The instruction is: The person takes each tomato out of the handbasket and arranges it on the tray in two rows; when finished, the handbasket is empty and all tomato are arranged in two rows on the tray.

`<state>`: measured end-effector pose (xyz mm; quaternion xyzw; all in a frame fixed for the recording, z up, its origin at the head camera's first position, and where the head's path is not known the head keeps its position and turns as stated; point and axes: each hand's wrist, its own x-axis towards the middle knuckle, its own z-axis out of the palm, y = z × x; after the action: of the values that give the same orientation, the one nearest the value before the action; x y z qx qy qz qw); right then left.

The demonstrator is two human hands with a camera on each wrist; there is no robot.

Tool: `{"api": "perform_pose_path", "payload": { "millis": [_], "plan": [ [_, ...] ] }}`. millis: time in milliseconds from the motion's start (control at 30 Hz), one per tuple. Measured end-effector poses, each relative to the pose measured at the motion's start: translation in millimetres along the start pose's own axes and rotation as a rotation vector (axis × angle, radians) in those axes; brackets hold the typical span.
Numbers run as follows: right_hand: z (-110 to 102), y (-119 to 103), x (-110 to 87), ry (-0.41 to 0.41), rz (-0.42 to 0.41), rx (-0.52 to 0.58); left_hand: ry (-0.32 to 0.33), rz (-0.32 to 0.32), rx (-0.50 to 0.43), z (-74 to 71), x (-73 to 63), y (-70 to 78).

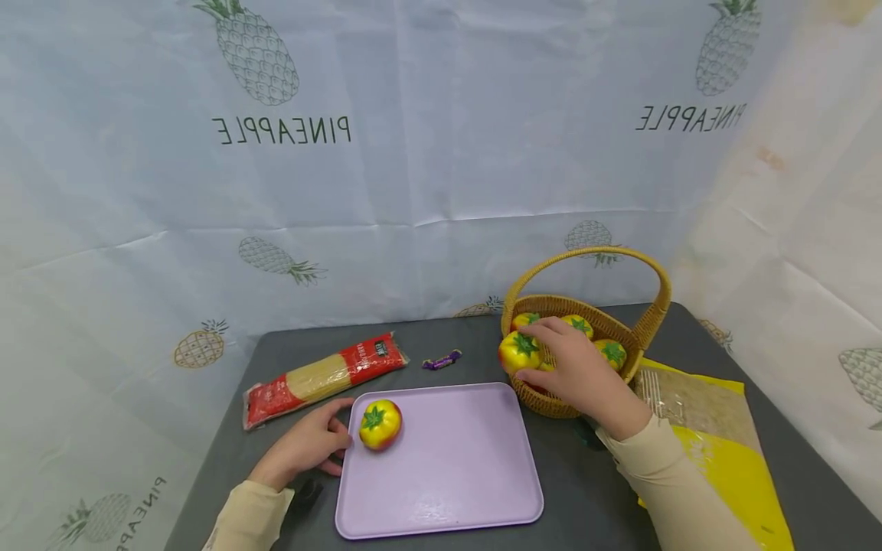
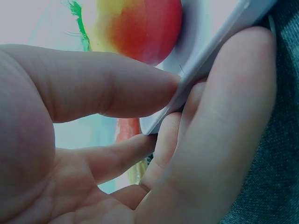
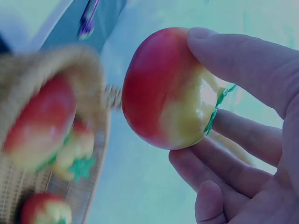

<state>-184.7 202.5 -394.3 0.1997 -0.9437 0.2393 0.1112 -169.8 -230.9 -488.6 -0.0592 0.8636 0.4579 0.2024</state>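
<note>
My right hand [image 1: 575, 367] holds a glossy red-and-yellow fruit [image 1: 520, 352] with a green leafy top, at the left rim of a wicker basket [image 1: 547, 405]. In the right wrist view the thumb and fingers grip this fruit [image 3: 163, 88]; more such fruits [image 3: 42, 121] lie in the basket. A lilac tray [image 1: 441, 467] lies on the table, with one similar fruit [image 1: 380, 425] at its upper left. My left hand [image 1: 310, 442] is at the tray's left edge. In the left wrist view its thumb and fingers pinch the tray's rim [image 2: 205, 56].
A red-ended pack of noodles [image 1: 324, 379] lies behind the tray on the left. A small purple wrapped candy [image 1: 442, 360] is behind the tray. On the right, a yellow-and-clear food bag [image 1: 717, 444] lies beside the basket. The basket's tall handle [image 1: 586, 251] arches upward.
</note>
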Motion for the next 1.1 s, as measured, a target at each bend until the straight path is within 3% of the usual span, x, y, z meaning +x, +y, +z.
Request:
{"api": "perform_pose_path", "payload": {
  "millis": [233, 633, 1100],
  "plan": [
    [30.9, -23.2, 4.4, -0.021, -0.047, 0.038, 0.001, 0.004, -0.002, 1.3, 1.1, 3.5],
    [81.5, -54.8, 5.5, -0.122, 0.048, 0.16, -0.008, 0.011, -0.014, 2.3, 1.8, 4.9],
    [116.0, -65.3, 2.0, -0.191, -0.042, 0.18, -0.006, 0.014, -0.026, -0.4, 0.1, -0.1]
  ]
}}
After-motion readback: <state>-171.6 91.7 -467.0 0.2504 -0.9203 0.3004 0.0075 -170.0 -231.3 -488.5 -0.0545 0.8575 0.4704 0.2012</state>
